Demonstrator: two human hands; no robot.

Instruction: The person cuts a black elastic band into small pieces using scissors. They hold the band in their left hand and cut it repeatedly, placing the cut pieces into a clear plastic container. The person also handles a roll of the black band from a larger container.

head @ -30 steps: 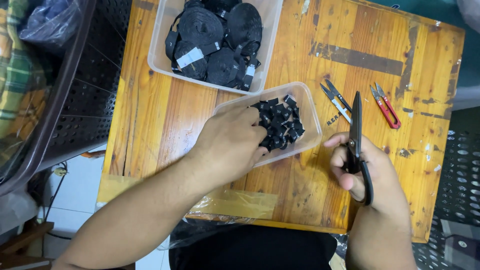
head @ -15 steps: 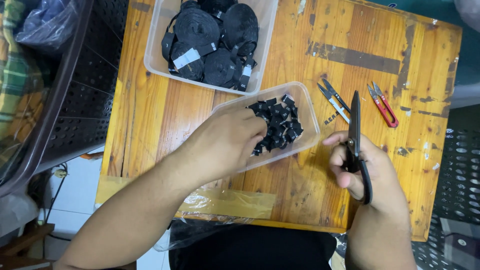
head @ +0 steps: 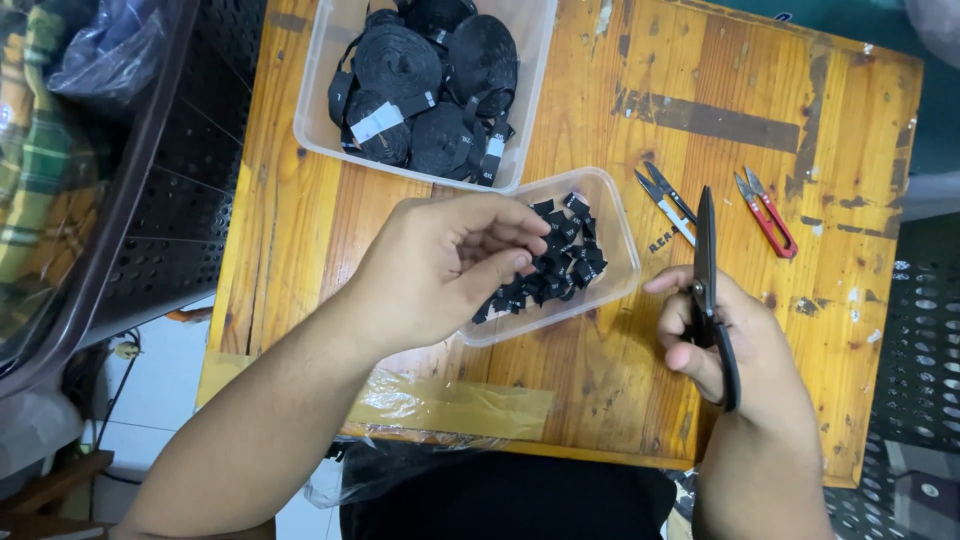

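Left hand (head: 440,265) is held over the near edge of a small clear plastic tray (head: 610,215), fingers curled, thumb and fingertips (head: 520,262) pinched among the small black fabric labels (head: 555,262) piled inside; whether one is actually gripped cannot be told. Right hand (head: 735,350) is closed around the handles of black scissors (head: 708,275), blades shut and pointed away from the body. A larger clear tub (head: 320,120) of rolled black label tape (head: 425,85) is set at the far side of the worn wooden desk (head: 600,90). Silver thread snips (head: 664,202) and red-handled snips (head: 765,212) are laid near the scissor tips.
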